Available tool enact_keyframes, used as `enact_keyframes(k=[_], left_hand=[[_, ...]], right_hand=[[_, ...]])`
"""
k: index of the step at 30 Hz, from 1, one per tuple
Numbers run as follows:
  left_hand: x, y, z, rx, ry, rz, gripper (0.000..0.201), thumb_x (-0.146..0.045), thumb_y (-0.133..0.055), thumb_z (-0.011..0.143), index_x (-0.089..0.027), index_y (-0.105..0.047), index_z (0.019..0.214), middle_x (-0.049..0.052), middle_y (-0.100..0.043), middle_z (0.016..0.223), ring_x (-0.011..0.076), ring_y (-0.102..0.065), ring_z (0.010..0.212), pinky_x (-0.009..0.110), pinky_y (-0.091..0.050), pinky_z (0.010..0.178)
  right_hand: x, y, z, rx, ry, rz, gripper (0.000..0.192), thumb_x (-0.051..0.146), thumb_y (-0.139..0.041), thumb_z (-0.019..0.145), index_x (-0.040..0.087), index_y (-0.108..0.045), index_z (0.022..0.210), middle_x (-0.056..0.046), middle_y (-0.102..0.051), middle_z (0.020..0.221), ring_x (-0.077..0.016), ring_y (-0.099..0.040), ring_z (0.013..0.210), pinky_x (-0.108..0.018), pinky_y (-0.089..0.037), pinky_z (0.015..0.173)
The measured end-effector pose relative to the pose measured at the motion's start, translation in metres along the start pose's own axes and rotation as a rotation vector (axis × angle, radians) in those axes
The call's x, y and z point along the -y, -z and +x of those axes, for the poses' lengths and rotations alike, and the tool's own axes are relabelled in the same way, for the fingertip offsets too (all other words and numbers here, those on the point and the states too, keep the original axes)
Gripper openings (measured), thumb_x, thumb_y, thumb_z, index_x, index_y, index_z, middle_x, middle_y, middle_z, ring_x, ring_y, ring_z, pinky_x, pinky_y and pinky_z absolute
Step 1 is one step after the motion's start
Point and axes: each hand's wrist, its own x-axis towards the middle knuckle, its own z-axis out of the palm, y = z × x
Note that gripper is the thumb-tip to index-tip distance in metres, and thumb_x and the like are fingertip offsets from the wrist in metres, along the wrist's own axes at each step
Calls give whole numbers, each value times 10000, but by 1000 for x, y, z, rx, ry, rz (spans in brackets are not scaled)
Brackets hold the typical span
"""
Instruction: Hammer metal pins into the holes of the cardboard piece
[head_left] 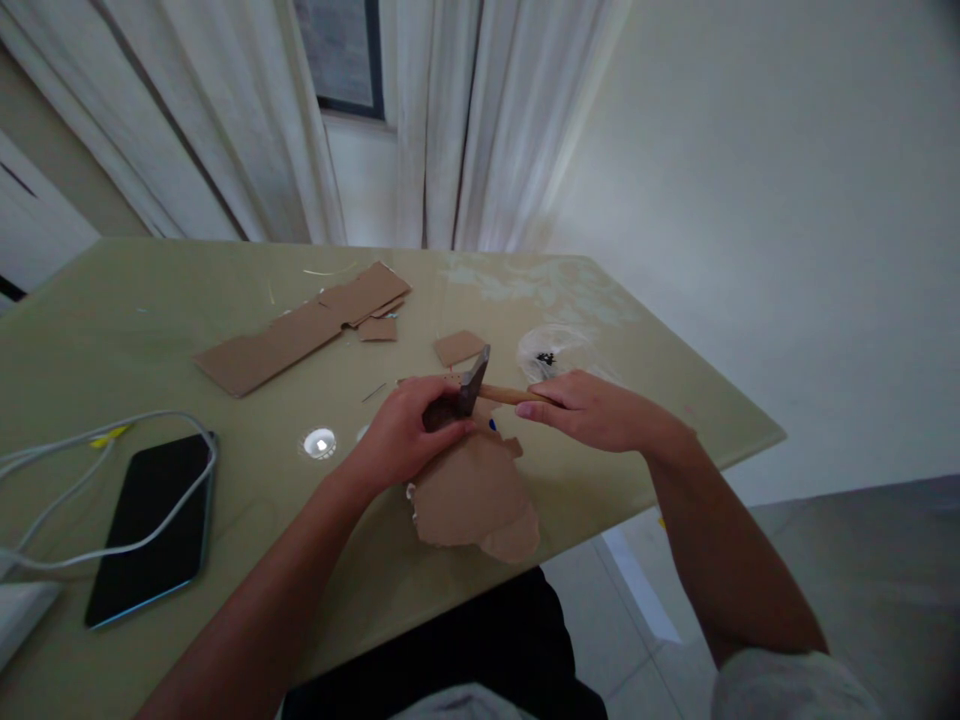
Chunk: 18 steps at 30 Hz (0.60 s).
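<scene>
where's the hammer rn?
Head view, table centre: hammer held by both hands, left hand at its head, right hand on the handle, above torn cardboard.

Wooden-handled metal hammer [480, 388], glossy table [150, 330]

A single head-worn camera looks forward and down from above the near edge of the table [150, 330], close over it. The curtains [450, 120] rise behind the table's far edge; floor shows right of it.

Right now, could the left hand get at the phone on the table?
Probably yes: the left hand rests on the hammer, and bare table lies between it and the phone, though a white cable crosses it.
</scene>
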Motion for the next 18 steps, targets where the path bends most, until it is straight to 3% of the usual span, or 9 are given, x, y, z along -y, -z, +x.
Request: enact_keyframes(k=[18], left_hand=[[0,1,1,15,8,9,312,-484,-838,929,-251,-808,1133,82,-852,1119,308,-763,1060,487,-599,1024]], right_hand=[[0,1,0,13,-8,14,592,664,-471,1145,214,-633,797,-17,-612,730,-186,-547,709,-356,-345,716]])
